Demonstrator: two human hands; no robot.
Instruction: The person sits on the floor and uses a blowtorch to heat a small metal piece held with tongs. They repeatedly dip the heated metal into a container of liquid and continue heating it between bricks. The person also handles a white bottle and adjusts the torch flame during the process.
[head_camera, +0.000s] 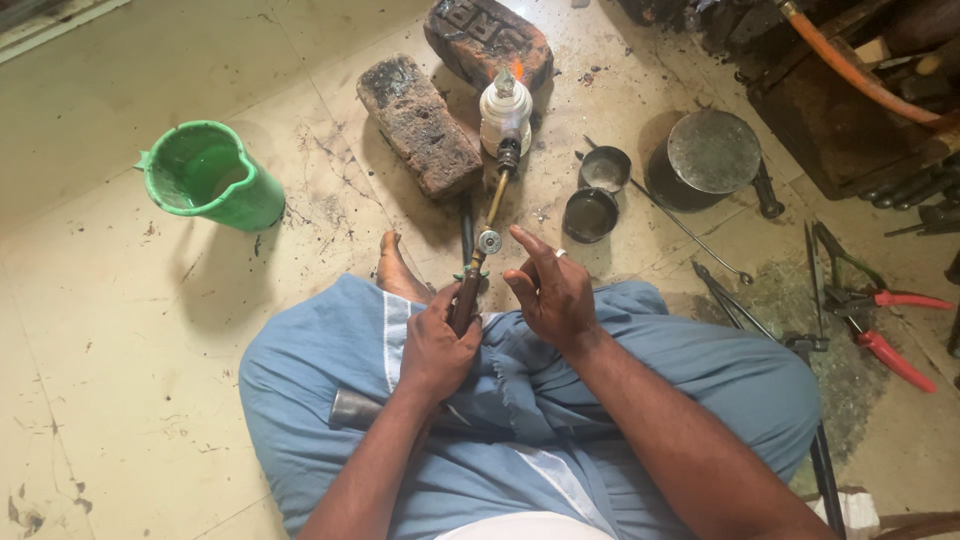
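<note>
Head camera: left hand has its fingers wrapped around the dark handle of a brass blowtorch, which points away over the floor toward a white spirit lamp burning between two charred bricks. Right hand hovers just beside the torch's valve knob, fingers spread wide and holding nothing. Green jug stands well apart at left; red-handled pliers lie at right.

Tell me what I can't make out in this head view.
- Torch grip: wrapped by left hand.
- Metal piece on the lap: covered partly by the left forearm.
- Orange hose: cut off at top and right edges.
- Right hand palm: turned away from the camera.
</note>
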